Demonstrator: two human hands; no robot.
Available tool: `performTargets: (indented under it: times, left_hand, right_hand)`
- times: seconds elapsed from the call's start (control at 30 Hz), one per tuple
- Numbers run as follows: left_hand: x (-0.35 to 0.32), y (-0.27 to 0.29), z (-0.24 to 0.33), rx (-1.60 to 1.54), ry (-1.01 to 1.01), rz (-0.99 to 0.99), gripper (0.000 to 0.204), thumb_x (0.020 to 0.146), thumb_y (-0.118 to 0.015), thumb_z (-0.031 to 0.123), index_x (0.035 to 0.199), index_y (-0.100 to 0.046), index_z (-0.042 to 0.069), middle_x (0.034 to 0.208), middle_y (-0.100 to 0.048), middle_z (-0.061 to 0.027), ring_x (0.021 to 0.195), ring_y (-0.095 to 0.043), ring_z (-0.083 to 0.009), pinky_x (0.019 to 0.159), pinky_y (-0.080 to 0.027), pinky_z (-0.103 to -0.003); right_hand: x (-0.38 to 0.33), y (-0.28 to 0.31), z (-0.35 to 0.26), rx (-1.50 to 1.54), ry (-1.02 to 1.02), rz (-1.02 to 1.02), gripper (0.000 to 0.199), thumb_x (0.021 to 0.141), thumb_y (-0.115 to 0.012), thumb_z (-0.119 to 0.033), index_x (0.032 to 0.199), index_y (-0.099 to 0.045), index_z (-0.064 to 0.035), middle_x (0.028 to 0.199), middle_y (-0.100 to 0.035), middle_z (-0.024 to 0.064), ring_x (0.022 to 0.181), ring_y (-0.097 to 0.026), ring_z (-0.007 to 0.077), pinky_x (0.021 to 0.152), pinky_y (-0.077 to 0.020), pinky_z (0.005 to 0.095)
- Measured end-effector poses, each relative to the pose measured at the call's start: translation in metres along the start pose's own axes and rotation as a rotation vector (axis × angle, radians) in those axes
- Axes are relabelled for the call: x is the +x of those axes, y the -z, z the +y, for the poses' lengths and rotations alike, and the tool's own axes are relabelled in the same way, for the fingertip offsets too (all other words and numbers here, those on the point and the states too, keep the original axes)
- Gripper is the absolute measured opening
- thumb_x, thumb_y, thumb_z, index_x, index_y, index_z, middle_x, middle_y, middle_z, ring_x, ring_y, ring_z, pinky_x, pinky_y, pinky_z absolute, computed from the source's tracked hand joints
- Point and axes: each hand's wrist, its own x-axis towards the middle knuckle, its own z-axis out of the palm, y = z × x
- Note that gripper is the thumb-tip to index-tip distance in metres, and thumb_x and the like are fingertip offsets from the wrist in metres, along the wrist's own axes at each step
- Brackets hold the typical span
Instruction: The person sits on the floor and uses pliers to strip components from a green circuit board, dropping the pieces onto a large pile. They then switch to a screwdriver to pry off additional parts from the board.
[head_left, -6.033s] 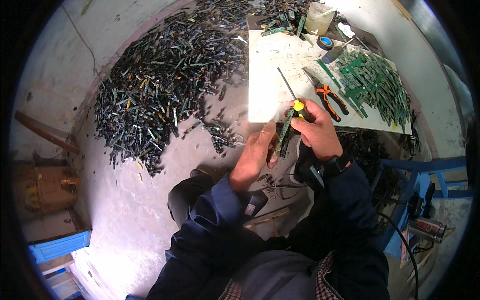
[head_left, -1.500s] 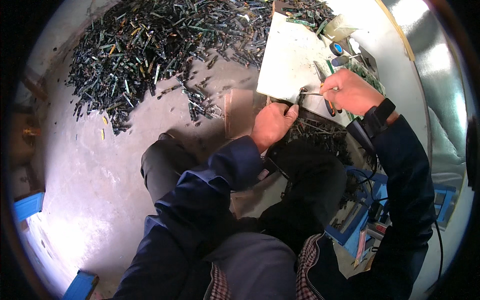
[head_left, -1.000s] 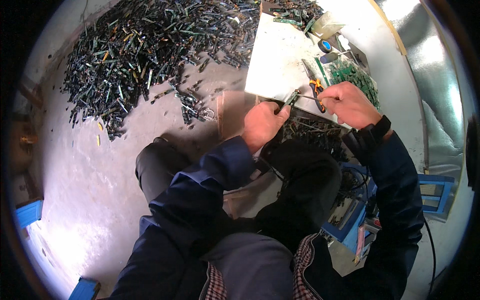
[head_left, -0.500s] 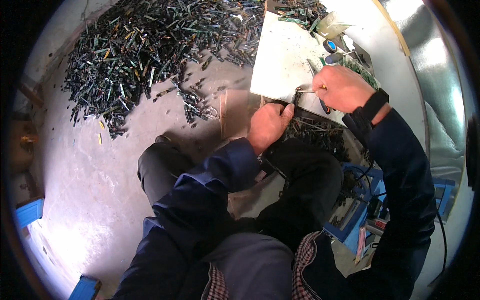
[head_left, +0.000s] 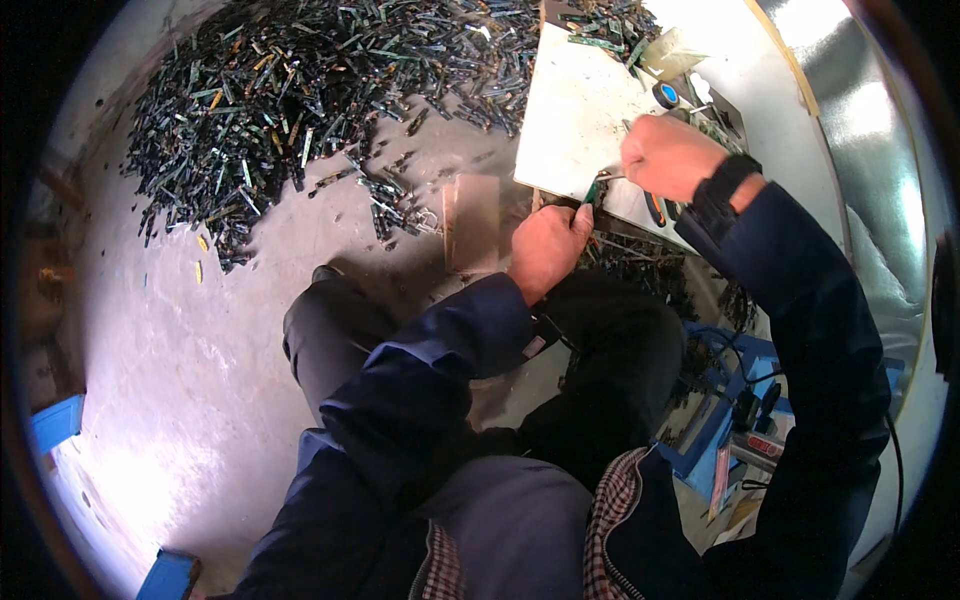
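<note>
My left hand (head_left: 545,250) is closed, its thumb pressed on a narrow green-and-black strip (head_left: 594,191) at the near edge of the white board (head_left: 560,110). My right hand (head_left: 672,156) is a fist above the board, around a tool with a thin metal shaft (head_left: 610,177). The shaft points left and its tip meets the far end of the strip. The tool's handle is hidden in the fist. Just below that hand lies an orange-and-black tool handle (head_left: 655,209).
A large heap of similar dark strips (head_left: 260,110) covers the floor at the far left. On the board stand a blue-centred tape roll (head_left: 665,95) and a translucent cup (head_left: 672,54). More strips (head_left: 640,262) lie below the board, near a blue frame (head_left: 700,445). A cardboard piece (head_left: 474,222) is beside my left hand.
The strip in my left hand now shows its green side, where it looked dark before. My right hand has turned a little, and the whole view has shifted slightly.
</note>
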Motion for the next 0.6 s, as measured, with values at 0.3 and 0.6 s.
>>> performTargets:
  times: [0.3,0.6]
  left_hand:
    - [-0.005,-0.012,0.0,0.037,-0.079,0.006,0.05,0.092,-0.049,0.04,0.066,-0.06,-0.001,0.067,-0.058,-0.0239,0.067,-0.059,-0.0434,0.062,-0.046,-0.05]
    - [-0.003,-0.007,0.004,0.095,-0.004,-0.029,0.048,0.092,-0.048,0.042,0.074,-0.065,0.001,0.072,-0.062,-0.0209,0.074,-0.061,-0.0399,0.066,-0.048,-0.048]
  right_hand:
    - [-0.039,-0.017,0.027,0.741,-0.299,-0.108,0.02,0.089,-0.056,-0.019,0.09,-0.067,-0.0018,0.062,-0.057,0.0013,0.05,-0.046,0.0052,0.042,-0.0327,0.0213]
    - [-0.062,-0.073,0.03,0.942,-0.377,0.478,0.023,0.086,-0.063,-0.02,0.091,-0.066,0.002,0.068,-0.059,0.0038,0.06,-0.05,0.0089,0.054,-0.0398,0.025]
